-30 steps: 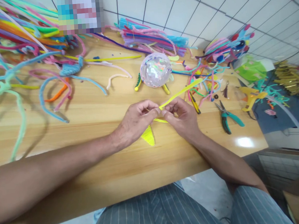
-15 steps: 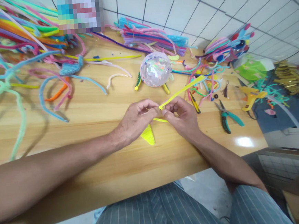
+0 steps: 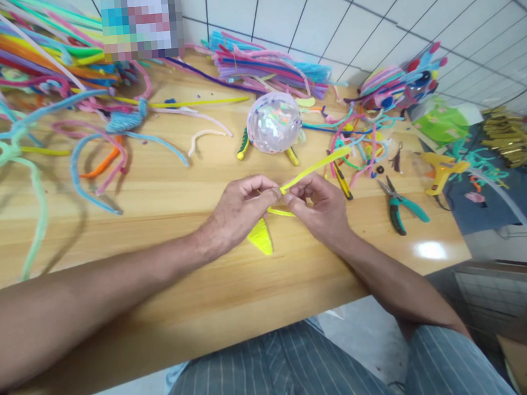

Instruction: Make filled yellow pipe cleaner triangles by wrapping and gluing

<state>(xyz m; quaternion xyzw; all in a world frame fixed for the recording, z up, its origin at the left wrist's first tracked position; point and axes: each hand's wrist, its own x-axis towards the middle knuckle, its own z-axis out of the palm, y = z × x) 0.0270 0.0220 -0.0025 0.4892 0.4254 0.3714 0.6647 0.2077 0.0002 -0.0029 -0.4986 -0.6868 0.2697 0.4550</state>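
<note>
A yellow pipe cleaner [image 3: 320, 164] is pinched between my two hands over the middle of the table. My left hand [image 3: 248, 208] closes thumb and fingers on its bent end. My right hand [image 3: 321, 205] grips it just to the right, and its long free end slants up and away to the right. Below my left hand, a flat yellow pointed piece [image 3: 261, 238] of pipe cleaner sticks out; its upper part is hidden by the fingers. A short yellow strand shows under the fingertips. Beyond my hands sits a clear ball [image 3: 274, 122] with colourful bits and yellow-green legs.
Pliers [image 3: 401, 205], a yellow utility knife [image 3: 342, 179] and a yellow glue gun [image 3: 444, 170] lie to the right. Bundled pipe cleaners [image 3: 266, 66] rest along the tiled wall. Loose, tangled pipe cleaners [image 3: 26, 137] cover the left side. A colourful figure [image 3: 400, 83] stands at the back right.
The free end of the yellow pipe cleaner has dipped slightly and shifted left. My right hand has moved very little; my left hand stays in place.
</note>
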